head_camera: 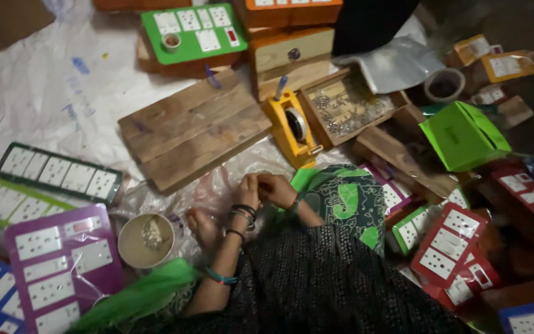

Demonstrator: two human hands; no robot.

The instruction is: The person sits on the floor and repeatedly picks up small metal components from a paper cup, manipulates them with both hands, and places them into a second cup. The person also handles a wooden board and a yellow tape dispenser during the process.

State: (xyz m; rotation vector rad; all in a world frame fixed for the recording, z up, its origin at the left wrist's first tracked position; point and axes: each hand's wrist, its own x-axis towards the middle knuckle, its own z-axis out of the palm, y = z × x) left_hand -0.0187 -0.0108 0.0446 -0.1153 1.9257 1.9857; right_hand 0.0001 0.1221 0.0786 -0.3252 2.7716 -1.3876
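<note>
Left hand [250,188] and right hand [277,187] meeting fingertip to fingertip, pinching something too small to identify, beside wooden board [193,130] and yellow tape dispenser [292,127].

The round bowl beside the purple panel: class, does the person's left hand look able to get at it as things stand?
Probably yes. The bowl sits open-topped just left of the left hand, and nothing stands between them. Both hands are pinched together over clear plastic, so the left hand would have to let go first.

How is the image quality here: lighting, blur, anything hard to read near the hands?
Head view: dim, uneven light; the right edge falls into shadow, while the white sheet is brightest. Overall soft and grainy. The left hand and right hand meet, but what they pinch is unreadable.
</note>
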